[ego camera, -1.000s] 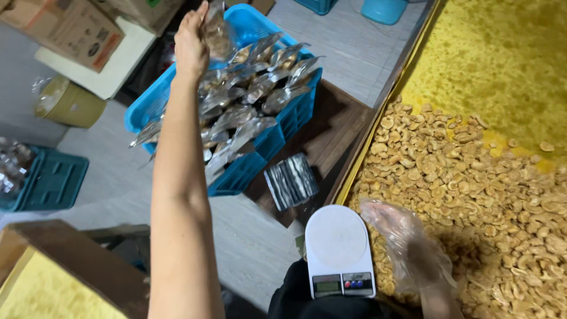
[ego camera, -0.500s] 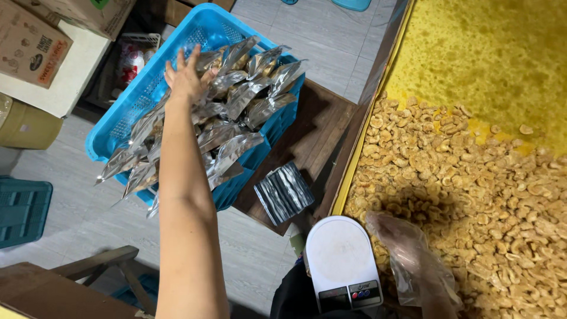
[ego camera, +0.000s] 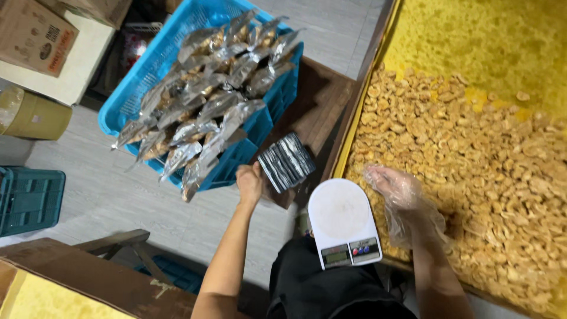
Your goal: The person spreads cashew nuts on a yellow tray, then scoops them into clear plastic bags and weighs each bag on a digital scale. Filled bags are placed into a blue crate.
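My left hand (ego camera: pixel 250 183) is down at the near corner of a stack of flat empty silver bags (ego camera: pixel 287 160), its fingers curled onto the stack's edge. The stack lies on a dark wooden stand (ego camera: pixel 322 97). My right hand (ego camera: pixel 394 184), in a clear plastic glove, rests with fingers spread on pale golden nut pieces (ego camera: pixel 472 165) at the near edge of a yellow tray (ego camera: pixel 348 139). A white kitchen scale (ego camera: pixel 341 220) with a bare platform sits between my hands. Behind the stack, a blue crate (ego camera: pixel 127 103) holds several filled silver pouches (ego camera: pixel 207 100).
Cardboard boxes (ego camera: pixel 35 35) stand at the far left beside a yellowish container (ego camera: pixel 35 115). A dark green crate (ego camera: pixel 29 201) sits on the grey floor at left. A brown cardboard box (ego camera: pixel 88 277) and a wooden frame (ego camera: pixel 127 242) are close by at lower left.
My left arm has pulled back from over the blue crate, where it held a pouch, down to the stack of empty bags. My gloved right hand has stayed on the nuts.
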